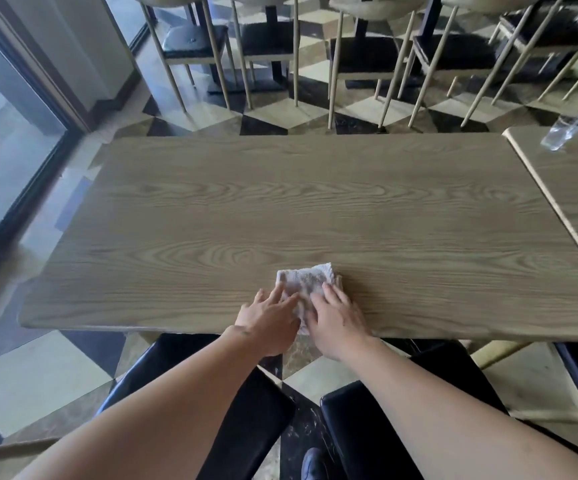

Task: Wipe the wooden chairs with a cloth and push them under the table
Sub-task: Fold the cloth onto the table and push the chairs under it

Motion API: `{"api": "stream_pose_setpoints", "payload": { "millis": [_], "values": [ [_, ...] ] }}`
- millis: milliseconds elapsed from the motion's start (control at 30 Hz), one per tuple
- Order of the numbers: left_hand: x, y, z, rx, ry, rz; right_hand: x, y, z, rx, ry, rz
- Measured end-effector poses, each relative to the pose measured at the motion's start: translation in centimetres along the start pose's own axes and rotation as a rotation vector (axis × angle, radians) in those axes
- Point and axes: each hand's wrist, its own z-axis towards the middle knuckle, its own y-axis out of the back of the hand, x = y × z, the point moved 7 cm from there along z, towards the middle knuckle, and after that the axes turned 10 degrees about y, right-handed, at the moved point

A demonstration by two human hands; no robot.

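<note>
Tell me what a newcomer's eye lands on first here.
First, both hands, left hand and right hand, pressed flat on a white cloth at the near edge of the wooden table. Next, two black chair seats below that edge, and a clear glass on the neighbouring table at far right.

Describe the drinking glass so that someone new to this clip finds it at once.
Start at the big wooden table where both hands press a white cloth. A second table adjoins it on the right. The clear glass stands near its far edge, the only thing on it.
</note>
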Motion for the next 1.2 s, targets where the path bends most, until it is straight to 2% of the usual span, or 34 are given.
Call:
{"api": "stream_pose_setpoints", "payload": {
  "millis": [133, 233, 433, 600, 667, 933, 1067, 1200],
  "values": [
    [1.1, 2.6, -5.3, 0.161, -0.01, 0.138, 2.2, 4.6, -3.4, 0.184, -0.126, 0.111],
    [2.2, 7.5, -8.1, 0.143, 0.026, 0.158, 4.4, 8.6, -6.1, 0.326, -0.138, 0.014],
    [4.8, 21.2, -18.2, -0.197, -0.023, 0.101, 11.5, 21.3, -13.3, 0.046, -0.162, -0.032],
    [6.8, 29.8, -27.9, -0.433, -0.033, 0.056, 19.4, 30.2, -21.8, -0.046, -0.15, -0.168],
    [7.4, 32.8, -32.0, -0.519, -0.039, 0.03, 22.9, 33.5, -24.9, -0.134, -0.115, -0.22],
    [9.8, 39.5, -45.2, -0.722, -0.043, 0.007, 32.2, 42.6, -31.3, -0.432, -0.058, -0.192],
    [11.2, 41.9, -49.4, -0.778, -0.013, -0.048, 34.6, 46.8, -33.3, -0.673, -0.037, -0.148],
    [11.9, 42.8, -50.9, -0.755, -0.005, -0.078, 34.1, 47.7, -33.9, -0.667, -0.028, -0.141]
  ]
}}
